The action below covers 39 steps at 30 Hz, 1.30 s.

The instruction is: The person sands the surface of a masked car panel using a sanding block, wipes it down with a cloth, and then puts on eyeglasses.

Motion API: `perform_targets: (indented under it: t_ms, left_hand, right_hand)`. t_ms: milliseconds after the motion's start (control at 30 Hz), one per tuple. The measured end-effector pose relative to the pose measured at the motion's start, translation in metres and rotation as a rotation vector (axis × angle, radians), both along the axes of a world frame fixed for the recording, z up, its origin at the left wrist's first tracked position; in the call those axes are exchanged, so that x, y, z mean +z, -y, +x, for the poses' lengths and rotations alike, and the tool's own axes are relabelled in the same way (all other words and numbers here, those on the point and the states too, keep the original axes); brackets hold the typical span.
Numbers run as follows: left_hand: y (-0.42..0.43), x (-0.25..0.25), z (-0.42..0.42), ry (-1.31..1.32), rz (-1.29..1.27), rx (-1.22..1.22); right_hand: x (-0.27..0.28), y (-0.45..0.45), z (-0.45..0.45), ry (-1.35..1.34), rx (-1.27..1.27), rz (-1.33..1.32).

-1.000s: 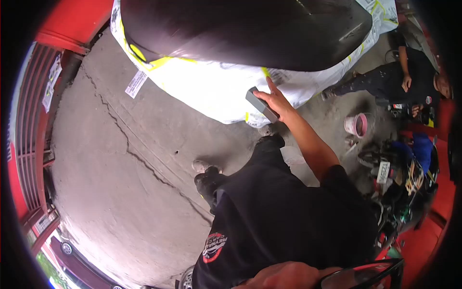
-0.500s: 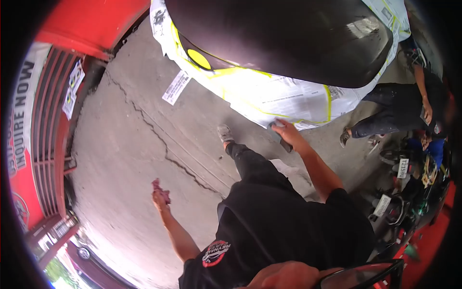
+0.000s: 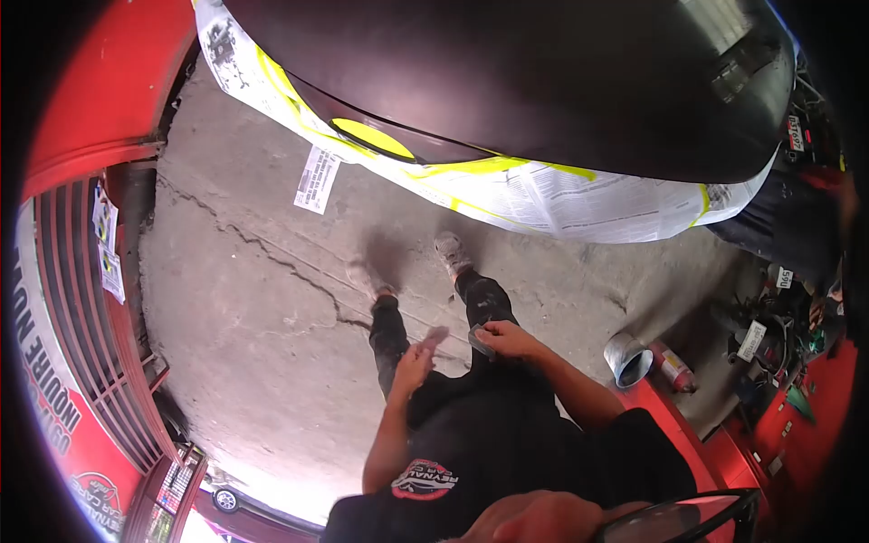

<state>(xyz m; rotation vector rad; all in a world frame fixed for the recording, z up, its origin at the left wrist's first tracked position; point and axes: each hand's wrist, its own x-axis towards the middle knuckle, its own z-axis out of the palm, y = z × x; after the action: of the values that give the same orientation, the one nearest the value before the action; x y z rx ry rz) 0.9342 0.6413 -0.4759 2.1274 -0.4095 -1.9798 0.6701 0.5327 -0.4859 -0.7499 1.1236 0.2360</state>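
In front of my body, my left hand [image 3: 415, 366] is closed on a small pinkish cloth [image 3: 436, 337]. To its right, my right hand [image 3: 507, 339] grips a dark grey block [image 3: 479, 342], partly covered by the fingers. The two hands are close together but apart, over my dark trousers. Beyond my feet is a large, dark, glossy car panel [image 3: 543, 81]. White printed paper [image 3: 588, 204] with yellow tape [image 3: 376, 138] runs along its near edge. Neither hand touches the panel.
A metal cylinder [image 3: 628, 359] and a red bottle [image 3: 673, 366] lie at the right. Motorcycles [image 3: 760, 348] and a co-worker's dark clothing [image 3: 792, 222] are at the far right. Red barred shutters [image 3: 100, 299] line the left. The concrete floor [image 3: 235, 299] is cracked.
My right hand has drawn back from the papered edge with the block. My left hand has come in from the left with the cloth. The view has shifted, and the co-worker is now mostly hidden.
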Motion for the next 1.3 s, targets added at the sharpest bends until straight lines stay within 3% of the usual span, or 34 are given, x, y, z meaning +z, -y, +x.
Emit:
perform_targets:
  t_ms: [100, 233, 367, 433, 500, 633, 667, 700, 767, 833, 900, 933, 1033, 1100, 1233, 1300]
  left_hand:
    - [0.016, -0.027, 0.038, 0.05, 0.017, 0.045]
    - [0.032, -0.042, 0.087, 0.082, -0.02, -0.163]
    - [0.006, -0.074, 0.131, -0.025, 0.074, 0.021]
    - [-0.005, -0.081, 0.149, -0.021, 0.141, -0.016]
    - [-0.002, -0.087, 0.159, -0.002, 0.195, -0.033]
    - [0.015, -0.103, 0.162, -0.047, 0.105, 0.066]
    - [0.021, -0.101, 0.158, 0.012, 0.079, 0.053]
    - [0.029, -0.104, 0.145, 0.071, 0.045, 0.049]
    - [0.024, -0.113, 0.118, 0.199, 0.01, 0.056]
    - [0.017, -0.127, 0.087, 0.317, -0.05, 0.057]
    - [-0.002, -0.14, 0.045, 0.534, -0.298, -0.077]
    - [-0.001, -0.125, 0.028, 0.562, -0.314, -0.286]
    - [-0.016, -0.095, -0.024, 0.773, -0.527, -0.411]
    - [-0.036, -0.098, -0.029, 0.68, -0.528, -0.384]
    - [-0.051, -0.107, -0.023, 0.629, -0.563, -0.4]
    - [-0.057, -0.115, -0.018, 0.605, -0.828, -0.591]
  right_hand:
    - [-0.009, -0.019, 0.009, -0.08, -0.109, -0.078]
    - [0.028, -0.019, 0.044, -0.205, -0.284, -0.247]
    - [0.038, -0.039, 0.091, -0.165, -0.333, -0.312]
    - [0.044, -0.048, 0.11, -0.186, -0.214, -0.219]
    - [0.033, -0.072, 0.119, -0.195, -0.175, -0.29]
    - [0.027, -0.077, 0.099, -0.242, -0.039, -0.528]
    - [0.026, -0.072, 0.089, -0.325, -0.072, -0.71]
    - [0.024, -0.06, 0.075, -0.402, -0.102, -0.902]
    - [0.028, -0.016, 0.043, -0.438, -0.282, -0.878]
    - [0.031, 0.031, 0.0, -0.532, -0.016, -1.414]
    - [0.052, 0.091, -0.032, -0.525, 0.047, -1.649]
    - [0.063, 0.118, -0.042, -0.512, 0.084, -1.763]
    - [0.082, 0.188, -0.048, -0.445, 0.209, -2.038]
    - [0.087, 0.231, -0.028, -0.357, 0.174, -2.216]
    - [0.081, 0.274, 0.011, -0.327, 0.142, -2.304]
    - [0.073, 0.285, 0.021, -0.317, 0.128, -2.397]
